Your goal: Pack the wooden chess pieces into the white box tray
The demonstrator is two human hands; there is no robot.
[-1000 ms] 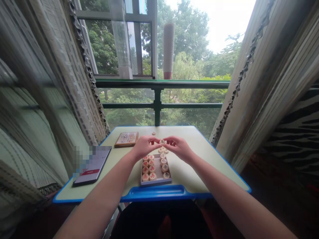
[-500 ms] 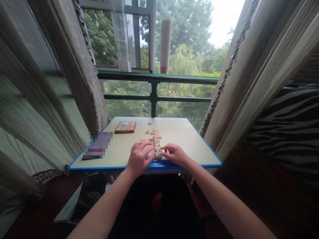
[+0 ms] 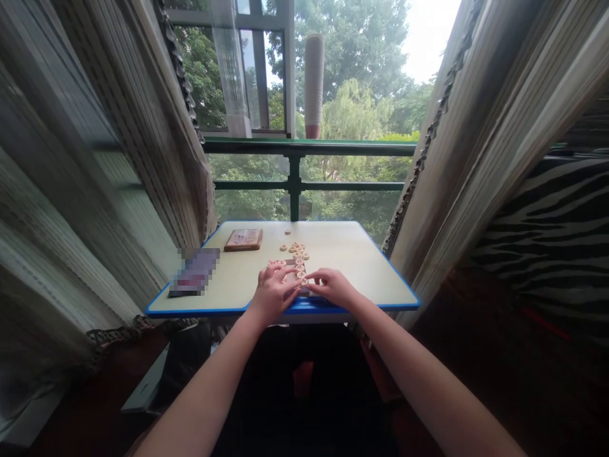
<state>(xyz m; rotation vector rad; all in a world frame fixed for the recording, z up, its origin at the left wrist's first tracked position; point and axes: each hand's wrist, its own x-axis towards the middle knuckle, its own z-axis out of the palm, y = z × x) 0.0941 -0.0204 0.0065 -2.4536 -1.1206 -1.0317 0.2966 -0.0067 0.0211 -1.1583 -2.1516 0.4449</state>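
My left hand (image 3: 275,292) lies over a shallow box (image 3: 292,262) of round wooden Chinese chess pieces, its fingers stretched and spread apart. It covers much of the box's left and near side. Pieces with red characters (image 3: 276,263) show beyond its knuckles. A column of dark-marked pieces (image 3: 299,268) runs along the box's right side. At the near end of that column, my right hand (image 3: 332,285) has its thumb and forefinger bent in around the edge of a chess piece (image 3: 304,280). The left fingertips come close to the same piece.
Beyond the box lies a loose cluster of chess pieces (image 3: 296,247), with a single piece (image 3: 287,232) farther back. A flat wooden case (image 3: 243,239) and a blurred-out dark item (image 3: 195,273) lie at left on the blue-edged table (image 3: 371,279). Curtains (image 3: 185,184) hang on both sides.
The view has shifted slightly, so the table sits a little higher. Both hands stay at the box, with the left fingers reaching slightly farther across its near right side.
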